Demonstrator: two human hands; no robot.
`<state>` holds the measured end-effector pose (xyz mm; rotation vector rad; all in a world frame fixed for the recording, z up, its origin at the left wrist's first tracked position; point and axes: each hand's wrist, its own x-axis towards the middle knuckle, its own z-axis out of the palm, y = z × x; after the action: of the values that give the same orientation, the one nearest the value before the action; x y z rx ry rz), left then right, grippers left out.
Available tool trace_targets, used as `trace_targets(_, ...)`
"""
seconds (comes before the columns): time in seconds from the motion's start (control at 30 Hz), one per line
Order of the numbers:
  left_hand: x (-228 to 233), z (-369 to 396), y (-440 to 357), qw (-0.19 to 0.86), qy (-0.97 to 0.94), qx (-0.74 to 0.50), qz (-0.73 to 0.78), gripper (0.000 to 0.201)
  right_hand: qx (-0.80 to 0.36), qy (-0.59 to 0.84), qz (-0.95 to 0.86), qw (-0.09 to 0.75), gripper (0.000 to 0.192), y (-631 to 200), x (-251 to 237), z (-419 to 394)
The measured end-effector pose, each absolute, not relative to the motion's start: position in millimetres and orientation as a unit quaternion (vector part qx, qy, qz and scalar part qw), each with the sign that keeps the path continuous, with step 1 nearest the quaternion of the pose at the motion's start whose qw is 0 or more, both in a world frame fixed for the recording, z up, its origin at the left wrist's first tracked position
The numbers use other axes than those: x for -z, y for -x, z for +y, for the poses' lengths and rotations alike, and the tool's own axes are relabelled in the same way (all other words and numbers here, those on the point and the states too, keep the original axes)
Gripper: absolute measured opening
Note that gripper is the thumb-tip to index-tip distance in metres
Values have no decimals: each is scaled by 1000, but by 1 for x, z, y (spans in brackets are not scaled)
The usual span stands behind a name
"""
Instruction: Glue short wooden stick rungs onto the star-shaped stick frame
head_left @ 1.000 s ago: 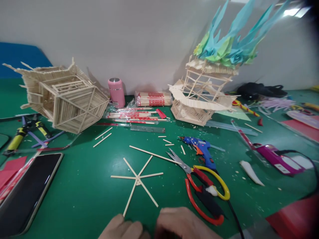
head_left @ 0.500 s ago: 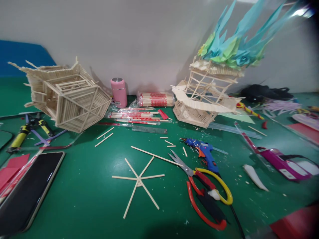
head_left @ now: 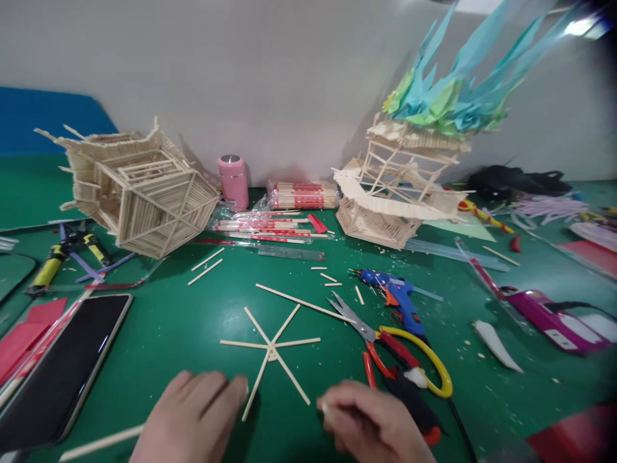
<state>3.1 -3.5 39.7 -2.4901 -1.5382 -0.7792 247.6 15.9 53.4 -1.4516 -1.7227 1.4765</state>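
Six thin wooden sticks joined at the centre form a star shape (head_left: 271,350) lying flat on the green table. My left hand (head_left: 193,418) is closed at the star's lower left, its fingers near the bottom ray. A wooden stick (head_left: 101,444) juts out leftward from that hand. My right hand (head_left: 371,421) is closed at the lower right, fingers curled, over part of the scissors' handles. What its fingertips pinch is too small to make out. Scissors (head_left: 366,331) with red and yellow handles lie right of the star. One long stick (head_left: 303,302) reaches their blades.
A blue glue gun (head_left: 393,289) lies behind the scissors. Stick-built models stand at the left (head_left: 159,199) and right (head_left: 400,193). A phone (head_left: 72,366) lies at left near pliers (head_left: 53,260). A pink bottle (head_left: 233,183) and stick bundles (head_left: 304,195) line the wall.
Both my hands have come into view at the bottom edge, the left one with a stick. The star and the tools lie as before; the view has shifted slightly.
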Motion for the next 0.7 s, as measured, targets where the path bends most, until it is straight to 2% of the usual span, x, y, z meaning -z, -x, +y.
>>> trace_targets(0.07, -41, 23, 2, 76, 827, 200, -521, 28, -531, 546, -589, 271, 33, -238, -60, 27)
trace_targets(0.13, -37, 45, 8, 95, 808, 191, -549, 30, -534, 546, -570, 302, 35, -232, -63, 38)
trace_targets(0.27, -22, 76, 15, 83, 793, 165, -581, 26, -546, 535, -557, 324, 31, -227, -62, 47)
trace_targets(0.5, -9, 98, 20, 58, 789, 172, -587, 24, -516, 542, -587, 309, 20, -225, -61, 49)
trace_targets(0.7, -26, 83, 11, 46, 776, 248, -579, 21, -433, 533, -672, 276, 16, -222, -62, 54)
